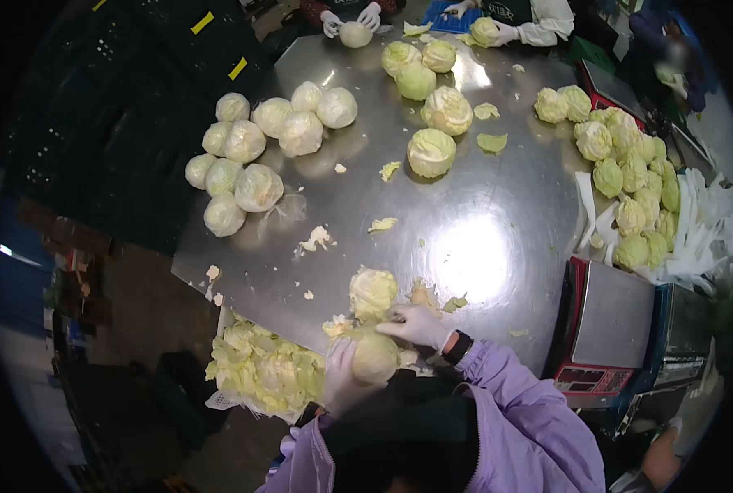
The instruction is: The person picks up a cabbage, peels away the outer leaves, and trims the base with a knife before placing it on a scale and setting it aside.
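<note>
My left hand (pixel 346 376), in a white glove, is wrapped around the left side of a pale cabbage (pixel 375 357) at the near table edge. At the top of that cabbage is my right hand (pixel 420 325), also gloved, with its fingers closed against the leaves; whether it pinches a single leaf is not clear. Another cabbage (pixel 373 294) sits on the table just beyond both hands. Leaf scraps (pixel 338 326) lie beside the held cabbage, and brownish trimmings (pixel 424 296) lie past my right hand.
Wrapped cabbages (pixel 258 187) stand far left on the metal table (pixel 366 205); unwrapped ones (pixel 431 153) stand further back. A leaf-filled crate (pixel 264 370) is below the left edge. Right are a scale (pixel 613 320) and piled cabbages (pixel 633 172). Co-workers' gloved hands (pixel 369 16) work opposite.
</note>
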A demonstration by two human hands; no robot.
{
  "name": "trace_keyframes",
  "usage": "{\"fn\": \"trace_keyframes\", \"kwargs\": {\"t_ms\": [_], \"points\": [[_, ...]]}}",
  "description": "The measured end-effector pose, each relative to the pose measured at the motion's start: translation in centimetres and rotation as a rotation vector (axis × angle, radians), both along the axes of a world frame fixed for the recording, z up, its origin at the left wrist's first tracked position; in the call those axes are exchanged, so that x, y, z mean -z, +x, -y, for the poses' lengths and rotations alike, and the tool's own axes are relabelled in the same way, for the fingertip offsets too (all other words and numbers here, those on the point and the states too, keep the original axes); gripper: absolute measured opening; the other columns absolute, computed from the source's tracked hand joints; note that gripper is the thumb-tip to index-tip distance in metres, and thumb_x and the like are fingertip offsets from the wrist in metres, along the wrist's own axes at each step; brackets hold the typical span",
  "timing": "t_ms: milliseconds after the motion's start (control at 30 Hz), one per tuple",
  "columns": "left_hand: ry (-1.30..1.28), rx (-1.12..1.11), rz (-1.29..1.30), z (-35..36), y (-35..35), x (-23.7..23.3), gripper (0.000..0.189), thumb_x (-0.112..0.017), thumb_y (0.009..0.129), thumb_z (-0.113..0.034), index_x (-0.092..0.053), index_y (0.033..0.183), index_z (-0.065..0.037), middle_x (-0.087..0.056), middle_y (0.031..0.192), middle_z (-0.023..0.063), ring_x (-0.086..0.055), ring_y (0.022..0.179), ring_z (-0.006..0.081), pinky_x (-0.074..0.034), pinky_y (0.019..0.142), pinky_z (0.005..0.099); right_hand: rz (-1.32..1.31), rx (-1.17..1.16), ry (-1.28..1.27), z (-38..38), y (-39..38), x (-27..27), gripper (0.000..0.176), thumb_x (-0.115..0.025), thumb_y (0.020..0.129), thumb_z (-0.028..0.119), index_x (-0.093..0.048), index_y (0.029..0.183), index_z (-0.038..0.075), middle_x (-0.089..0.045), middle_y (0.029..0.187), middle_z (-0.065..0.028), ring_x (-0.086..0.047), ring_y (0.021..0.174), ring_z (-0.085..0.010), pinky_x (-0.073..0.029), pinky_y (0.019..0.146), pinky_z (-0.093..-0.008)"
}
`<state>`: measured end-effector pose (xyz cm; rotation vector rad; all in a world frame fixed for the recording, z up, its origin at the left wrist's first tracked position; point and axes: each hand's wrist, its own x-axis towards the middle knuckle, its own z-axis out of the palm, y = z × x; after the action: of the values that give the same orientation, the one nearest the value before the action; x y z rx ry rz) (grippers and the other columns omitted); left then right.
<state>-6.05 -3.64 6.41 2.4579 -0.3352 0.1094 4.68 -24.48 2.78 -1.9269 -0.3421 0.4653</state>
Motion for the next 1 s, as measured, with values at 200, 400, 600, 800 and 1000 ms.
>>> {"fn": "trace_keyframes", "kwargs": {"t_ms": [200,400,600,800,1000], "points": [[0.106,0.07,0.04,1.1,0.8,0.0,0.097,-0.086,0.054,-0.042,-0.044,0.131,-0.001,-0.048,0.127,0.021,-0.041,0.124,0.0399,-0.029,0.106,0.0545,0.148,-0.107,-0.238,-2.0,0.2,0.1,0.039,-0.059,0.083,0.04,-0.064,0.092,0.003,-0.065,0.085,-0.0201,-0.063,0.081,-0.0366,-0.049,0.071,-0.0458],[-0.03,0.026,0.025,0.1,0.9,-0.5,0.093,-0.087,0.055,-0.032,-0.043,0.131,-0.002,-0.048,0.125,0.0206,-0.043,0.123,0.0382,-0.034,0.104,0.049,0.245,-0.043,-0.505,0.1,1.7,3.6,0.027,-0.062,0.079,0.03,-0.065,0.094,0.008,-0.066,0.086,-0.0148,-0.064,0.079,-0.034,-0.05,0.071,-0.0443],[-1.031,-0.425,-0.569,-4.1,1.7,0.1,0.059,-0.055,0.093,-0.038,-0.032,0.136,-0.005,-0.048,0.128,0.0157,-0.055,0.114,0.0297,-0.05,0.091,0.0365,0.327,0.258,-0.448,5.5,3.4,1.1,0.028,-0.059,0.084,0.024,-0.062,0.109,0.011,-0.066,0.091,-0.0149,-0.063,0.083,-0.0325,-0.052,0.069,-0.0415],[-1.116,-0.375,-0.909,-2.5,4.0,7.7,0.064,-0.048,0.097,-0.04,-0.023,0.144,-0.004,-0.047,0.133,0.0165,-0.059,0.108,0.0287,-0.052,0.088,0.0355,0.0,0.035,-0.095,3.4,0.0,-1.7,0.04,-0.055,0.091,0.026,-0.054,0.127,0.01,-0.064,0.109,-0.018,-0.062,0.095,-0.0356,-0.049,0.084,-0.0399],[-0.186,-0.101,-0.165,1.9,8.4,-0.1,0.092,-0.08,0.072,-0.04,-0.034,0.138,0.005,-0.045,0.13,0.0304,-0.047,0.122,0.0376,-0.039,0.102,0.0411,-0.005,0.245,0.081,3.3,0.3,-0.6,0.044,-0.056,0.092,0.029,-0.053,0.128,0.006,-0.064,0.11,-0.0211,-0.063,0.096,-0.0352,-0.05,0.082,-0.0392]]}}
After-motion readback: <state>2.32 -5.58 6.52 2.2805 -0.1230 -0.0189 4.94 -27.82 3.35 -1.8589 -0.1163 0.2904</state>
